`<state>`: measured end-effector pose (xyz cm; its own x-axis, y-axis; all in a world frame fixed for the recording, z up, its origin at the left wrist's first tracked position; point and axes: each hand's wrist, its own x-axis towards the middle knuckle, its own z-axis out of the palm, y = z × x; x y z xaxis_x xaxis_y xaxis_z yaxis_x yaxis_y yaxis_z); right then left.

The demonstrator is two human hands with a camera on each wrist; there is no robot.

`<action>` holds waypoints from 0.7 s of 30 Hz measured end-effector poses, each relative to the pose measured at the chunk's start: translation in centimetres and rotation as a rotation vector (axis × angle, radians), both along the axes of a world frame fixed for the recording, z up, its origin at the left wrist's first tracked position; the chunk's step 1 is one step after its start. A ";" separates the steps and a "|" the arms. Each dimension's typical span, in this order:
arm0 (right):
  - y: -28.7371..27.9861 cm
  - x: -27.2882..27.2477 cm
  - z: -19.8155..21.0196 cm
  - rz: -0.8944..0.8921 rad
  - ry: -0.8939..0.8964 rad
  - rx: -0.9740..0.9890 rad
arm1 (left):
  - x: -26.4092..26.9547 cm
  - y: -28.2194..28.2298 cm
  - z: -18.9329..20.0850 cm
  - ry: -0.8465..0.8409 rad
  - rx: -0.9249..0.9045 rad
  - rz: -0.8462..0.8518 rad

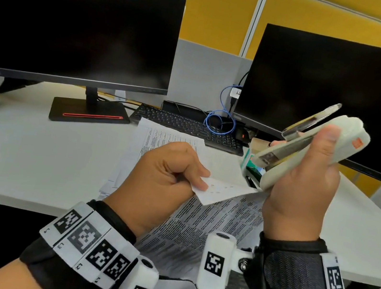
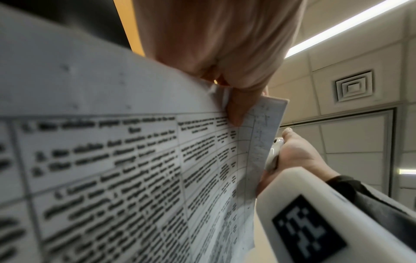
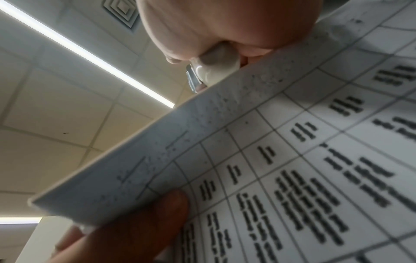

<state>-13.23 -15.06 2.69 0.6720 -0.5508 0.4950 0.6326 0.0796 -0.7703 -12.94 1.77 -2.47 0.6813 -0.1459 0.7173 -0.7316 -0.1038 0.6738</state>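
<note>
My left hand (image 1: 201, 179) pinches the folded-up corner of a sheaf of printed table sheets (image 1: 221, 192) between thumb and forefinger, just above the desk. Several staple marks dot that corner. My right hand (image 1: 312, 164) grips a cream stapler (image 1: 292, 148), held tilted above and to the right of the corner, thumb across its body. The stapler's metal arm (image 1: 311, 121) stands lifted away from the body. In the left wrist view the sheets (image 2: 135, 160) fill the left, with the left hand's fingers (image 2: 234, 110) on their edge. The right wrist view shows the stapler's end (image 3: 216, 71) just behind the paper edge (image 3: 202, 135).
Two dark monitors (image 1: 78, 24) (image 1: 331, 92) stand at the back of the white desk (image 1: 31, 155). Between them lie a black keyboard (image 1: 187, 126) and a looped blue cable (image 1: 221, 121). More loose sheets (image 1: 160, 139) lie under my hands, and a green box (image 1: 251, 164) sits beside the stapler.
</note>
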 end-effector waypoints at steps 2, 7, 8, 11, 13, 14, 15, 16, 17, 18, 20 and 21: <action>0.0 0.0 -0.1 -0.010 0.002 -0.008 | 0.1 0.1 -0.1 -0.003 -0.003 -0.005; 0.0 0.3 -0.4 -0.002 0.000 -0.016 | 0.2 0.4 0.1 -0.008 0.000 -0.006; 0.0 0.3 -0.5 -0.005 -0.002 -0.030 | 0.1 0.5 0.1 -0.006 0.001 -0.002; 0.1 0.5 -0.8 -0.015 0.006 -0.061 | 0.0 0.6 0.1 0.048 -0.027 -0.008; 0.1 0.8 -0.9 -0.005 0.022 -0.071 | 0.0 0.5 0.1 0.152 -0.058 -0.013; 0.1 1.0 -1.0 0.001 0.041 -0.082 | 0.0 0.5 0.1 0.210 -0.065 0.002; 0.2 1.2 -1.2 0.012 0.062 -0.095 | 0.1 0.5 0.0 0.267 -0.065 0.026; 0.2 1.3 -1.4 0.024 0.079 -0.110 | 0.2 0.5 0.0 0.319 -0.058 0.055; 0.2 1.5 -1.5 0.025 0.098 -0.133 | 0.3 0.6 -0.1 0.366 -0.043 0.084; 0.1 1.6 -1.7 0.013 0.122 -0.172 | 0.3 0.8 -0.2 0.405 -0.020 0.107; -0.3 2.2 -2.3 -0.030 0.203 -0.259 | 0.6 1.3 -0.6 0.466 0.037 0.125; -0.6 2.5 -2.6 -0.040 0.261 -0.289 | 0.7 1.6 -0.8 0.490 0.068 0.125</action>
<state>-10.69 -15.70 0.09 0.7770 -0.4416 0.4487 0.4105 -0.1850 -0.8929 -12.25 3.35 -3.31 0.9506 -0.0770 0.3007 -0.3104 -0.2255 0.9235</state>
